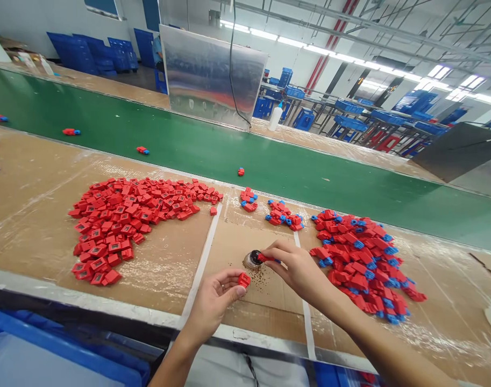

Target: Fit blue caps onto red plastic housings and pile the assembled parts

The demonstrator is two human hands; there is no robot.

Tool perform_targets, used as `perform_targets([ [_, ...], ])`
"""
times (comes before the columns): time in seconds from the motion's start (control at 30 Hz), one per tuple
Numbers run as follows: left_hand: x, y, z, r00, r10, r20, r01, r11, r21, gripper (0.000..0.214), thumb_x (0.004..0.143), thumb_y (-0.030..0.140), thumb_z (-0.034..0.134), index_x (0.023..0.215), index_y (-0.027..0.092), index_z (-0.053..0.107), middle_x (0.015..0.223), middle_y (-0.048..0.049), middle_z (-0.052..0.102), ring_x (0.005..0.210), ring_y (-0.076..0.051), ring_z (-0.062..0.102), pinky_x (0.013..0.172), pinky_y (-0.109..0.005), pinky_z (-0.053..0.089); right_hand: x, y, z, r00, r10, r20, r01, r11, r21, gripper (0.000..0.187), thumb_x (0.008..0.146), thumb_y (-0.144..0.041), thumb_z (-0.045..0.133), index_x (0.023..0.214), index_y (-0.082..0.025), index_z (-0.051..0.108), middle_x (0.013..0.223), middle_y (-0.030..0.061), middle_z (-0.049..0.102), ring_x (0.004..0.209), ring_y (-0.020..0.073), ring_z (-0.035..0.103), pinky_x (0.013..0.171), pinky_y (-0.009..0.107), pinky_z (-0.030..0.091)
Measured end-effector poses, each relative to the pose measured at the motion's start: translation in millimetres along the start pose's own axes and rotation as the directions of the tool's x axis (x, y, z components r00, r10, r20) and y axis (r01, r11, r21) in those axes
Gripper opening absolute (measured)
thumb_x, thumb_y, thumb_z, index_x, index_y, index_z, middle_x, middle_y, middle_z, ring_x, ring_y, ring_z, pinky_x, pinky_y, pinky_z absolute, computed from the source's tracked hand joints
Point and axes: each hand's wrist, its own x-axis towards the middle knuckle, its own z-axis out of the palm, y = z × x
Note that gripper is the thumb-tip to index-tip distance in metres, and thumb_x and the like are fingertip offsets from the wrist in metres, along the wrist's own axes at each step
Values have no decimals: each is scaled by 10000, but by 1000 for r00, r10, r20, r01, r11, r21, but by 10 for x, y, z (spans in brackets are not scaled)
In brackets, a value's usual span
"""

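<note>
While the left hand pinches a red block, the right hand clamps a red piece against a dark round dish

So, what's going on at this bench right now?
A person's left hand holds a red plastic part, while the right hand holds a red-and-blue part to a small round container on the cardboard-covered bench. A pile of red parts lies to the left, a pile of red-and-blue parts to the right, beyond them a green conveyor belt.
</note>
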Motion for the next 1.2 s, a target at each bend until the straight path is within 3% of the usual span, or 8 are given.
perform_targets([
  [0.23, -1, -27, -5, 1000, 15, 14, -15, 1000, -5, 307, 774, 333, 751, 1038, 179, 715, 931, -54, 716, 829, -161, 611, 771, -247, 481, 19, -52, -89, 998, -5, -62, 6, 1000, 26, 142, 944, -192, 533, 999, -190, 665, 950, 77, 669, 854, 203, 638, 744, 328, 508],
  [0.33, 12, -37, 3, 1000, 13, 24, -12, 1000, -15, 283, 765, 325, 756, 1000, 171, 715, 888, -53, 709, 806, -164, 608, 750, -251, 483, -16, -175, -134, 996, 14, -93, -1, 991, 132, 152, 949, -228, 537, 1043, -206, 655, 975, 77, 675, 877, 199, 645, 764, 322, 513],
  [0.5, -7, -44, 25, 998, 26, 60, -27, 1000, 7, 264, 798, 329, 721, 1011, 172, 707, 849, -50, 701, 764, -157, 605, 707, -243, 475, -124, -362, -76, 999, 38, -35, -26, 957, 289, 188, 956, -266, 538, 1104, -231, 649, 989, 71, 681, 887, 186, 656, 779, 298, 519],
  [0.97, -19, -23, 40, 996, 20, 83, -28, 995, 98, 261, 810, 318, 688, 1018, 159, 693, 729, -10, 620, 637, -119, 507, 580, -212, 385, -206, -355, 90, 997, 49, 58, -64, 953, 296, 166, 956, -252, 536, 1075, -229, 650, 965, 60, 660, 870, 181, 635, 765, 290, 495],
  [1.2, -67, -9, 6, 990, 25, 138, -53, 978, 204, 152, 847, 259, 615, 935, 159, 687, 686, 7, 530, 634, -127, 452, 580, -213, 361, -247, -443, 204, 997, 32, 68, -48, 968, 245, 185, 967, -206, 472, 907, -210, 647, 843, 56, 596, 763, 175, 579, 673, 280, 482],
])
